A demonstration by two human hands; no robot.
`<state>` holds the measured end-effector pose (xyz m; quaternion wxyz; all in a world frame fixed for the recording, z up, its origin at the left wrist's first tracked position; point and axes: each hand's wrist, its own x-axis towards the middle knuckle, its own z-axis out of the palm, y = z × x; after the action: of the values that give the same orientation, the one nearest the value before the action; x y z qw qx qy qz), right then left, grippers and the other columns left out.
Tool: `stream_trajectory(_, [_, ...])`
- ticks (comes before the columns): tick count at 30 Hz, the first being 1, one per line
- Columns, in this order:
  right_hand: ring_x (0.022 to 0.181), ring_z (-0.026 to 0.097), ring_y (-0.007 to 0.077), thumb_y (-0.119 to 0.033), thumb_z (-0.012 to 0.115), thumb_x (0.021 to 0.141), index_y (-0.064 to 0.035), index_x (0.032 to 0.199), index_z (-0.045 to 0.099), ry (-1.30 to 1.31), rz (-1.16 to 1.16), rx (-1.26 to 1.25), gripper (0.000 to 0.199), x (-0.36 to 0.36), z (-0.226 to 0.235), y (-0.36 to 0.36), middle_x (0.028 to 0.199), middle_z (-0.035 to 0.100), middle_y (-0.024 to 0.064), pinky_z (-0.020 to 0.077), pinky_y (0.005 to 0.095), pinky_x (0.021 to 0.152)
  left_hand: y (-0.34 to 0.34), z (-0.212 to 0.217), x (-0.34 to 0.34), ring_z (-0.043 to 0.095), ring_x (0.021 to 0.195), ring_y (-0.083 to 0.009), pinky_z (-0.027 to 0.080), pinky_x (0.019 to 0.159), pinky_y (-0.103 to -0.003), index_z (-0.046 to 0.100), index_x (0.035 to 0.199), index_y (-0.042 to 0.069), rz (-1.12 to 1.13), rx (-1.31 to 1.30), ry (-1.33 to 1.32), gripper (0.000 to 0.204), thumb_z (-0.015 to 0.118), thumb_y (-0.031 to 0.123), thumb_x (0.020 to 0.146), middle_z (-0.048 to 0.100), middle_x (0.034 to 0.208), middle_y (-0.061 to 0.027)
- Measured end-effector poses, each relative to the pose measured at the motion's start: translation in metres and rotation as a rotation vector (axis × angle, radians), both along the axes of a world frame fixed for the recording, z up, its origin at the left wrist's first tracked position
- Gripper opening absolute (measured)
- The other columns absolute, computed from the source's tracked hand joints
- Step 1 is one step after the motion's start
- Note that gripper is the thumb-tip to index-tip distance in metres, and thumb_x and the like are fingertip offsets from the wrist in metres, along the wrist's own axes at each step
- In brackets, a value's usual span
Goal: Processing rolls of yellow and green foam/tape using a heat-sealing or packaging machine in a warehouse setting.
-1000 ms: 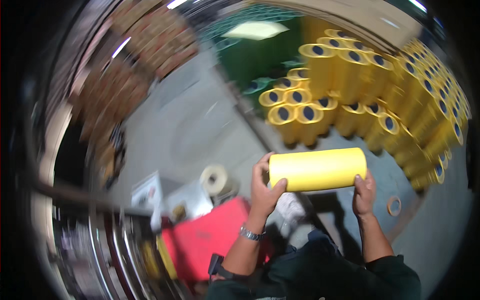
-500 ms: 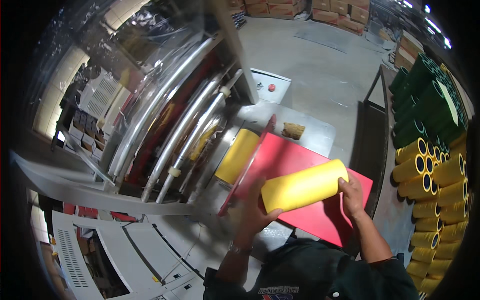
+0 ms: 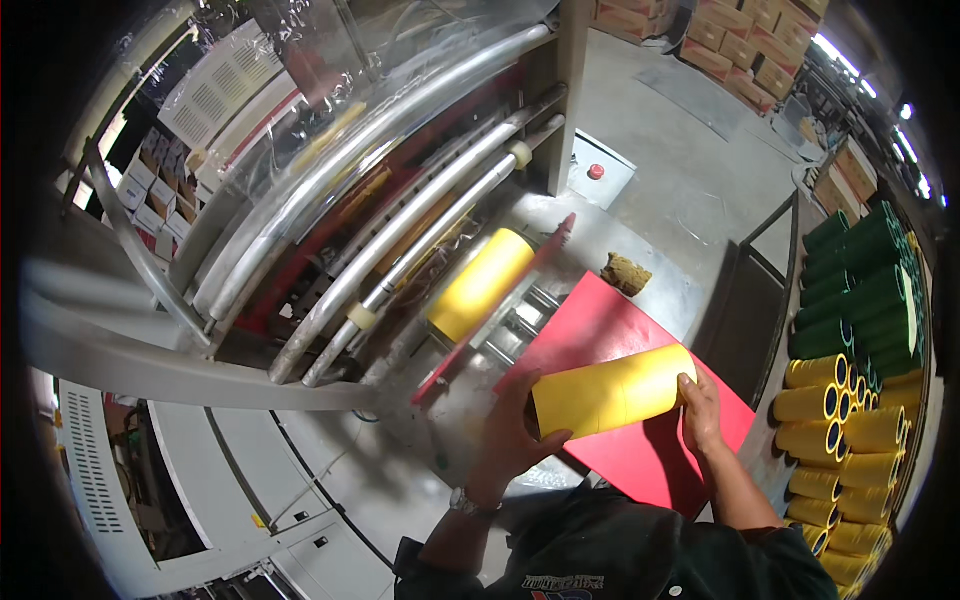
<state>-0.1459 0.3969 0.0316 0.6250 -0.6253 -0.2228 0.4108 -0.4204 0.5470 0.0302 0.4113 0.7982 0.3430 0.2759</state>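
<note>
Head view: left fingers (image 3: 553, 440) and right fingers (image 3: 690, 388) grip a yellow roll (image 3: 613, 393); lettering (image 3: 565, 582) marks the dark shirt (image 3: 640, 545).

The floor (image 3: 672, 158) is bearing stacked cartons (image 3: 745, 45) and a flat grey sheet (image 3: 690, 102). The metal plate (image 3: 682, 292) is supporting one brown lump (image 3: 627, 273). The table (image 3: 765, 432) at right is carrying green rolls (image 3: 858, 290) towards its far end; yellow rolls (image 3: 865, 432) are occupying the nearer part, beside them.

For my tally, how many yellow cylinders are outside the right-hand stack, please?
2: one cylinder between left hand and right hand, a second cylinder at the machine. Others may be hidden.
</note>
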Motion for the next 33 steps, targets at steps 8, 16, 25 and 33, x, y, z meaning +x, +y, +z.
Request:
stream_trajectory(8, [0.079, 0.053, 0.0067, -0.033, 0.059, 0.099, -0.0012, 0.124, 0.06, -0.027, -0.003, -0.012, 0.04, -0.001, 0.002, 0.005, 0.093, 0.062, -0.0028, 0.04, 0.0248, 0.072, 0.002, -0.002, 0.001, 0.065, 0.109, -0.0295, 0.055, 0.088, -0.038, 0.046, 0.141, 0.003, -0.01, -0.12, -0.06, 0.091, 0.09, 0.02, 0.063, 0.059, 0.129, -0.0179])
stream_trajectory(16, [0.085, 0.053, 0.0071, -0.025, 0.065, 0.096, -0.0038, 0.127, 0.051, -0.066, -0.119, 0.083, 0.04, -0.005, -0.005, 0.009, 0.104, 0.059, 0.0001, 0.0424, 0.0243, 0.074, 0.004, -0.006, 0.001, 0.062, 0.118, -0.0318, 0.053, 0.094, -0.041, 0.045, 0.142, 0.002, -0.025, 0.018, -0.033, 0.092, 0.09, 0.023, 0.064, 0.058, 0.132, -0.0186])
stream_trajectory(25, [0.104, 0.056, 0.0139, -0.024, 0.069, 0.093, -0.002, 0.127, 0.053, -0.17, -0.075, 0.094, 0.044, 0.006, 0.004, 0.06, 0.113, 0.059, 0.0062, 0.0472, 0.0286, 0.088, 0.021, 0.003, -0.003, 0.058, 0.122, -0.0364, 0.05, 0.099, -0.042, 0.042, 0.144, 0.003, -0.058, 0.024, -0.043, 0.096, 0.092, 0.026, 0.065, 0.055, 0.136, -0.0209])
stream_trajectory(33, [0.116, 0.057, 0.021, -0.019, 0.062, 0.095, 0.004, 0.131, 0.053, -0.32, 0.294, 0.269, 0.044, 0.009, 0.007, 0.211, 0.125, 0.06, 0.0137, 0.044, 0.0339, 0.101, 0.092, -0.002, -0.02, 0.057, 0.122, -0.0384, 0.046, 0.103, -0.046, 0.05, 0.137, 0.002, 0.271, 0.124, 0.002, 0.09, 0.091, 0.021, 0.06, 0.059, 0.13, -0.0218])
